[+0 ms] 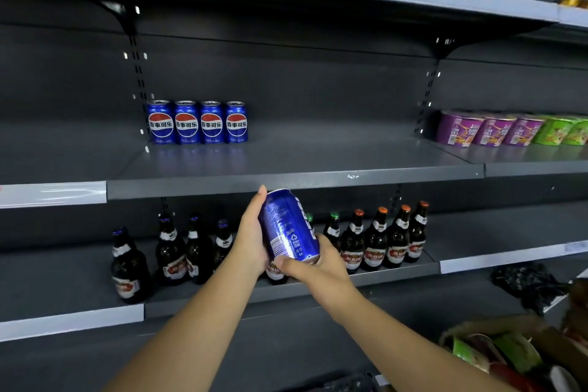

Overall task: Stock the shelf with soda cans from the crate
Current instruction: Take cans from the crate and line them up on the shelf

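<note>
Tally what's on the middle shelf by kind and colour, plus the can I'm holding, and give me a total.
Standing blue Pepsi cans: 4
Held blue Pepsi can, gripped by left hand and right hand: 1
Purple noodle bowls: 3
Green noodle bowls: 2
Total: 10

We read 百事可乐 on each of the four upright blue aluminium cans (197,122); the tilted blue can (288,226) shows white PEPSI lettering along its side.

Grey shelf (318,154), four blue cans (187,124) upright at back left
</note>
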A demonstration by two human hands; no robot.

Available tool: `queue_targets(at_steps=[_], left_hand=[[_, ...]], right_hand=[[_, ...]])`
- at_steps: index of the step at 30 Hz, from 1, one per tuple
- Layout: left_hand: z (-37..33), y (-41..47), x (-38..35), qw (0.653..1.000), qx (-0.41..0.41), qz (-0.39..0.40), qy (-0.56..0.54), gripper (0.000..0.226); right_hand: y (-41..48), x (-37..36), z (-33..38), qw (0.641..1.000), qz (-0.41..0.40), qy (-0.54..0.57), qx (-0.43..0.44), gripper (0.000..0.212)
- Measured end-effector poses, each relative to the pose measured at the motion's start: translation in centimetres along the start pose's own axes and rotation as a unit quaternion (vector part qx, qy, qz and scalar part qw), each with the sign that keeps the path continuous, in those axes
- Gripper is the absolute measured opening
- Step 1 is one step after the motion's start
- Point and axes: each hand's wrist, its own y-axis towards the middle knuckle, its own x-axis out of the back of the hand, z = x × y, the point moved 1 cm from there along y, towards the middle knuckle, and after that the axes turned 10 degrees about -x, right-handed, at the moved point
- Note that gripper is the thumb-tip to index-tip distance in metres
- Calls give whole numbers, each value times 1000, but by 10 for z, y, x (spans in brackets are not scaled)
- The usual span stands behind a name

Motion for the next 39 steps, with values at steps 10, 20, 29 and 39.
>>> queue_targets(at_steps=[10,20,29,39], left_hand=[[-12,-2,10,999,-2,-41,13,48],[-20,-11,5,998,-2,4,68,42],[-13,-13,1,991,20,-102,84,52],[-7,-21,3,989,33,-97,105,37]], right_hand=[[-9,-6,-7,988,2,-106,110,44],[-6,-2,-1,976,151,120,-97,22],[-7,-5,2,997,52,36,-34,43],[-4,7,-10,962,207,141,-112,85]])
